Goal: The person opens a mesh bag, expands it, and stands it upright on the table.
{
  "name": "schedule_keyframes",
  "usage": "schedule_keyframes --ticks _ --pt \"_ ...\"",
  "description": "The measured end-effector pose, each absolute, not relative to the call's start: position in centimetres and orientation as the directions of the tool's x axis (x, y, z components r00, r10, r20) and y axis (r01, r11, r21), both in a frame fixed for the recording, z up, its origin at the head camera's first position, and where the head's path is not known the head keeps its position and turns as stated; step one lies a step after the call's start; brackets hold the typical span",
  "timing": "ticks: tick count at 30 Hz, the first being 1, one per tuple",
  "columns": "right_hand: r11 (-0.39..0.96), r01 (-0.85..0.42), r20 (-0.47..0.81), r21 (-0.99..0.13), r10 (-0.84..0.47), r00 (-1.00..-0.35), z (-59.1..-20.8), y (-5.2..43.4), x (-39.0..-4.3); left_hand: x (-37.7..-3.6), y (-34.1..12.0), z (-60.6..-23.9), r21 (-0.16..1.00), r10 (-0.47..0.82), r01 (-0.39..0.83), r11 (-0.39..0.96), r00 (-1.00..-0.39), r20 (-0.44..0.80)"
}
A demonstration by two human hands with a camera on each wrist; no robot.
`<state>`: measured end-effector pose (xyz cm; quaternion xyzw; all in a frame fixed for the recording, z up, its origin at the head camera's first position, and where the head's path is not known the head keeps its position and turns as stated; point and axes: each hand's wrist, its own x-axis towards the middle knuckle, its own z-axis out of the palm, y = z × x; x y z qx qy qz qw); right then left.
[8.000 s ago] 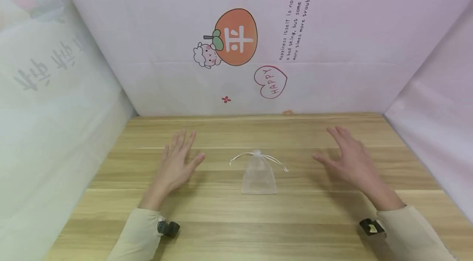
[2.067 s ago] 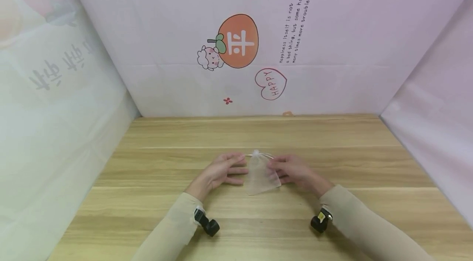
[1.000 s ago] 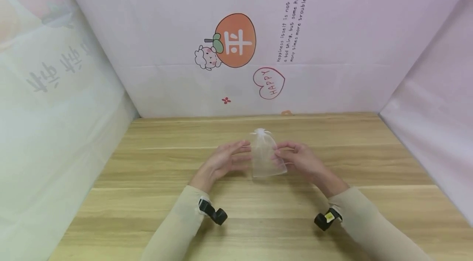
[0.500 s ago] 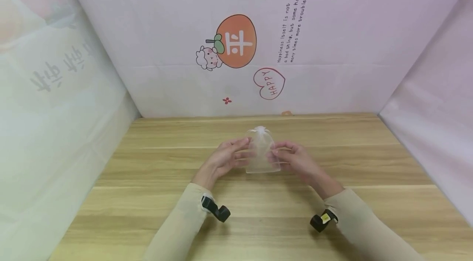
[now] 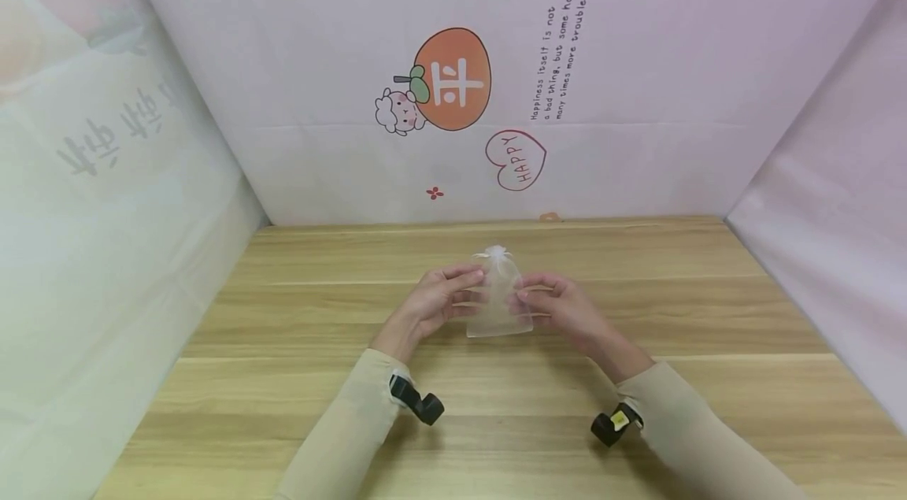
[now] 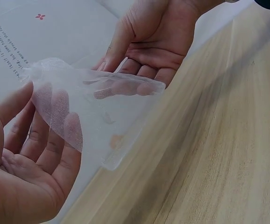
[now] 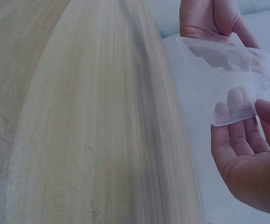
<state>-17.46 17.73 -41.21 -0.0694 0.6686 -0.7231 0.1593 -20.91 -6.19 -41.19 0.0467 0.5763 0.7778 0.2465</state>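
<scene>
A small sheer white drawstring pouch (image 5: 498,311) is held up over the table between both hands, its gathered neck pointing away from the person. My left hand (image 5: 438,301) pinches the pouch's left edge near the neck, thumb on top and fingers behind. On the other side my right hand (image 5: 563,311) pinches the right edge between thumb and fingers. Fingertips of both hands show through the mesh of the pouch (image 6: 100,116) in the left wrist view. In the right wrist view, the right hand's fingers (image 7: 240,135) lie beneath the fabric. Nothing shows inside the pouch.
The wood-grain table (image 5: 453,445) ends at a white printed cloth backdrop (image 5: 319,90). White cloth walls stand at the left (image 5: 106,232) and right (image 5: 843,193). A black wrist camera sits on each sleeve.
The pouch lay flat on the table at first; both hands came in from the sides, took hold of it and raised it. Over the last half second it moved slightly left and toward the person.
</scene>
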Motion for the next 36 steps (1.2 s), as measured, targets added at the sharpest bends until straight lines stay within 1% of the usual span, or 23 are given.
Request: schedule_keyframes --ticks 11,18,22,28,36 --pt "0.006 0.111 -0.105 -0.994 -0.362 -0.926 -41.1 18.1 -18.3 -20.8 -6.3 -40.7 0.932 0.425 -0.306 -0.194 -0.883 -0.201" --pt "-0.019 0.098 -0.084 -0.995 -0.378 -0.922 -40.0 18.0 -19.5 -20.7 -6.3 -40.6 0.942 0.428 -0.286 -0.175 -0.884 -0.189" --pt "-0.01 0.083 -0.072 -0.997 -0.394 -0.916 -39.5 17.6 -19.6 -20.7 -6.3 -40.7 0.944 0.426 -0.287 -0.165 -0.884 -0.194" --pt "0.006 0.091 -0.087 -0.996 -0.355 -0.931 -39.1 16.9 -19.6 -20.5 -6.4 -40.6 0.947 0.422 -0.279 -0.157 -0.886 -0.191" --pt "-0.027 0.075 -0.062 -0.997 -0.329 -0.942 -39.2 16.3 -19.8 -20.4 -6.7 -40.8 0.95 0.416 -0.274 -0.152 -0.889 -0.191"
